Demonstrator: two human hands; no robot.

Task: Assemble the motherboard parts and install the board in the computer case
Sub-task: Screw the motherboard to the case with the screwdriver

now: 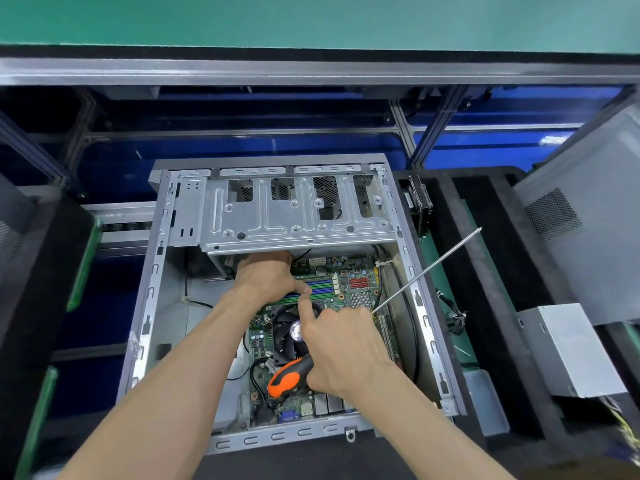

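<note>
- Crowding the top of the computer case (152, 271), the steel drive cage (298, 213) overhangs the far edge of the motherboard (349, 285) and hides my left fingertips.
- Beside the case on the right lie a grey side panel (595, 216), a power supply (571, 351) and a loose part on black foam (498, 258).
- My left hand (266, 275) presses down at the green and blue RAM slots (320, 287), fingers curled; whether it grips anything I cannot tell.
- My right hand (341, 348) is wrapped round the screwdriver (289, 375) over the CPU fan (285, 336), forefinger pointing toward the slots.
- The screwdriver's long axis runs from the orange-black handle near me up and right, tip out beyond the case wall.
- The motherboard lies flat inside the case, rear ports toward me.
</note>
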